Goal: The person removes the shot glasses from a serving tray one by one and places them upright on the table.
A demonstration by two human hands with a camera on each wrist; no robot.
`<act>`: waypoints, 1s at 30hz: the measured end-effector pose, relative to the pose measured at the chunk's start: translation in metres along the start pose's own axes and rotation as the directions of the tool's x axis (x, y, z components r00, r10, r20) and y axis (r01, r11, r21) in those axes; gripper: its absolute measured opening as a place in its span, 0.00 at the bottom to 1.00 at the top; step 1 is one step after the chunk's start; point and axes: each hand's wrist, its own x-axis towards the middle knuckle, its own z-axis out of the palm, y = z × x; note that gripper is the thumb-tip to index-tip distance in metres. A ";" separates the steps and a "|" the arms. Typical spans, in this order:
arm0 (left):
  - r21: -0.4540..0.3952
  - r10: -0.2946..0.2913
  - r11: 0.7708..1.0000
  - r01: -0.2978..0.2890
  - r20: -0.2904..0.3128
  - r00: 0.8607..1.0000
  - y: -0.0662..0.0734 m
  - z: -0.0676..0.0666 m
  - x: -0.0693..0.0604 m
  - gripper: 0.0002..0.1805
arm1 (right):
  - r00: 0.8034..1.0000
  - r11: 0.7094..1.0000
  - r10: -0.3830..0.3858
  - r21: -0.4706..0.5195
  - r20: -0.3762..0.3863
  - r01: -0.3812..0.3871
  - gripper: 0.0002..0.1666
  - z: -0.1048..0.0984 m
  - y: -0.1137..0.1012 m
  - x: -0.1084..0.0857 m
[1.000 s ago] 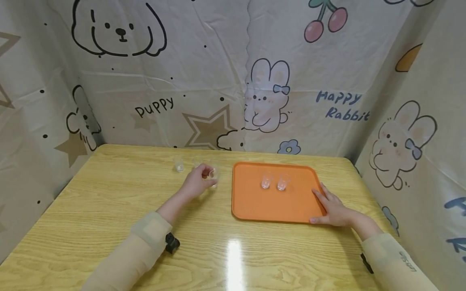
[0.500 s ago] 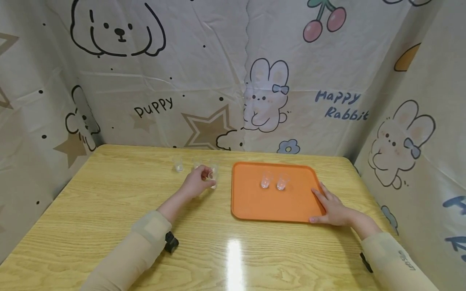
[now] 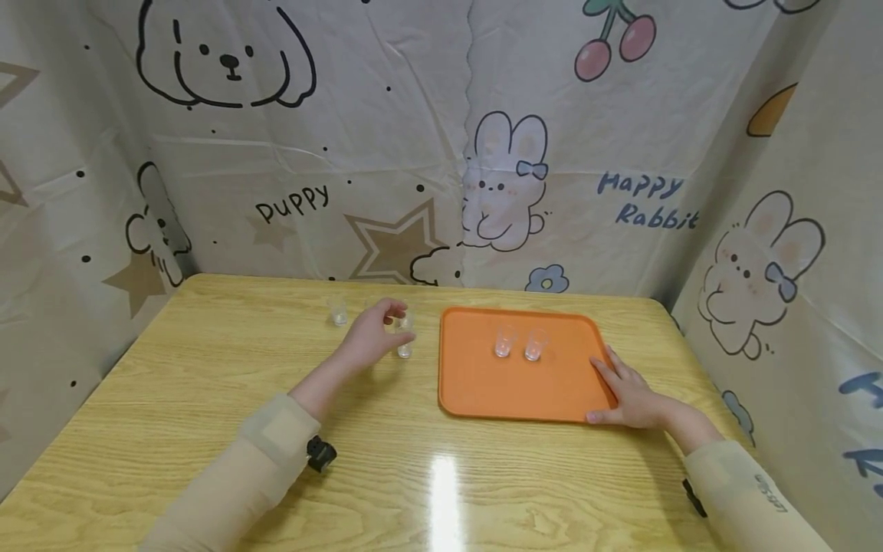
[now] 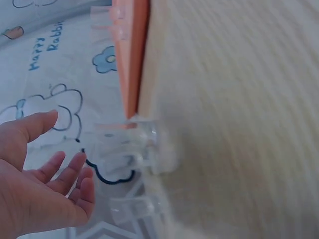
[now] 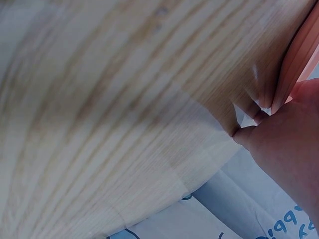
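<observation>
My left hand hovers just over and beside a small clear cup, its thumb and fingers parted with nothing between them. In the left wrist view the left hand is apart from several clear cups standing by the table's far side. Another clear cup stands to the left; one behind the hand is mostly hidden. Two more clear cups, a left one and a right one, stand upright on an orange tray. My right hand rests with spread fingers on the tray's right edge and front corner.
The wood-grain table reaches back to a printed cloth hung behind it and along both sides. A bright light reflection lies on the table in front of the tray.
My left hand pinched the clear cup nearest the tray; its fingers have now parted and it has lifted slightly away, leaving the cup standing. The right hand and tray have stayed put.
</observation>
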 end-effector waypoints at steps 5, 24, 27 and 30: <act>-0.009 0.024 1.000 -0.024 0.023 0.999 0.015 0.001 0.004 0.31 | 1.000 1.000 -0.001 -0.001 -0.002 0.001 0.63 0.000 0.000 0.000; -0.068 0.096 0.993 -0.093 0.036 0.995 0.051 0.057 0.027 0.30 | 0.999 0.999 -0.034 -0.004 -0.018 0.034 0.63 0.004 0.006 0.001; -0.094 0.119 0.989 -0.114 0.052 0.991 0.054 0.067 0.031 0.30 | 1.000 1.000 -0.024 -0.012 -0.009 0.024 0.63 0.001 0.002 0.001; -0.116 0.134 0.985 -0.125 0.073 0.988 0.055 0.078 0.034 0.31 | 1.000 0.999 -0.029 -0.022 -0.009 0.029 0.62 0.000 0.001 0.001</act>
